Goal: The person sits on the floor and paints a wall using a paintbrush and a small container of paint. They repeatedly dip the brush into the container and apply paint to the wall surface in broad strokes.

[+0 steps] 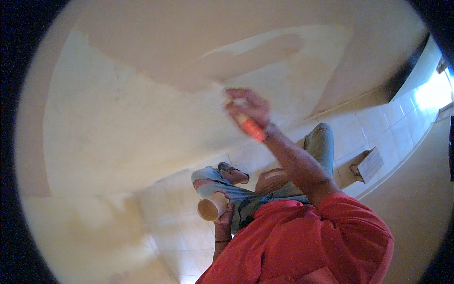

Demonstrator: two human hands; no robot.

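My right hand [250, 106], blurred, grips a paintbrush whose orange handle end [254, 130] sticks out toward my wrist. The brush's pale tip is at the wall [106, 135], too smeared to see clearly. Tan paint [255, 64] lies in broad strokes above and beside the brush, against a paler cream area. Down by my bent knee, my left hand [226, 209] is wrapped around a light-coloured cup [209, 208]. Its mouth faces the camera and shows a tan inside; how full it is I cannot tell.
Light floor tiles [344, 131] run along the foot of the wall. A small wooden stool or box [369, 165] stands to my right, near another wall [408, 202]. Bright light comes through an opening [434, 90] at far right. My sandalled foot [234, 173] is close to the painted wall.
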